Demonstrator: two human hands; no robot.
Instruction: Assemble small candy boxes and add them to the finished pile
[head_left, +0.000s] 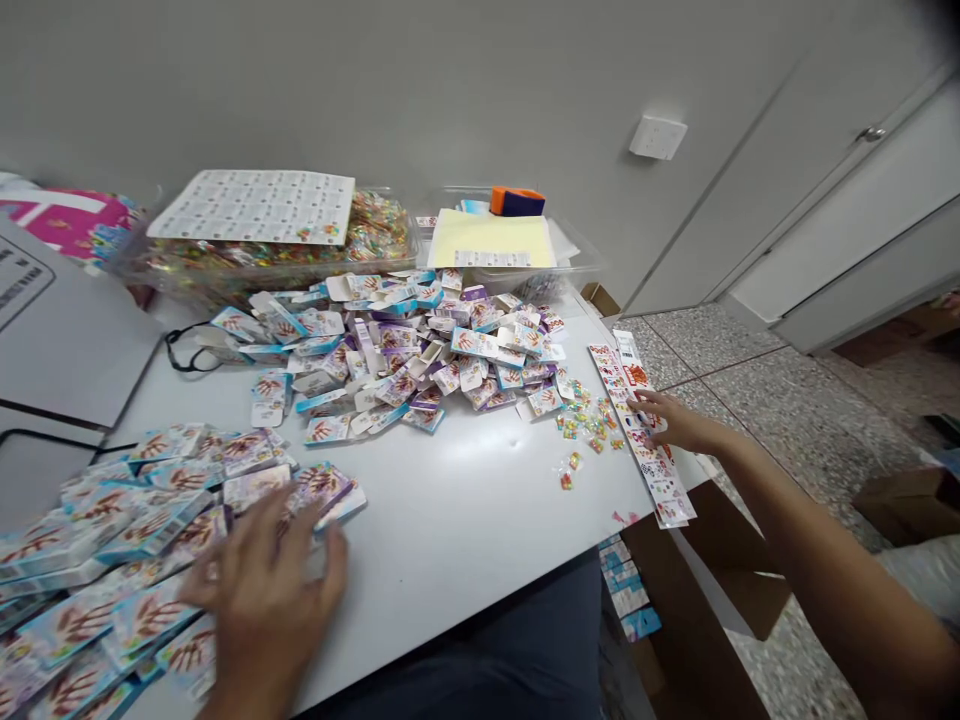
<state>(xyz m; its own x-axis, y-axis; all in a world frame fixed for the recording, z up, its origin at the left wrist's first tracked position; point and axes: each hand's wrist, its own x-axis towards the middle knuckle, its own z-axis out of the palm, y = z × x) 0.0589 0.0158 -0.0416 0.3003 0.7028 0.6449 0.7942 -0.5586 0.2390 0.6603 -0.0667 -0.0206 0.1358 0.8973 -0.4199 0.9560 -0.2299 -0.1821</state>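
My left hand (262,595), slightly blurred, is open with its fingers spread over the near edge of a heap of filled small cartons (150,540) at the left. Its fingertips are at a purple carton (319,485); whether they touch it is hard to tell. On the table's right edge lie long printed sticker strips (649,450). My right hand (679,422) rests on them with fingers stretched out, not wrapped around anything. Beside the strips are several small clear packets with colourful bits (589,415).
Open, unfilled cartons (420,350) are piled mid-table. Behind them stand a clear tub of colourful packets (382,230) under a printed sheet (255,205), and another with a yellow sheet (491,240). A grey machine (67,320) borders the left; a cardboard box (675,590) sits below the right edge.
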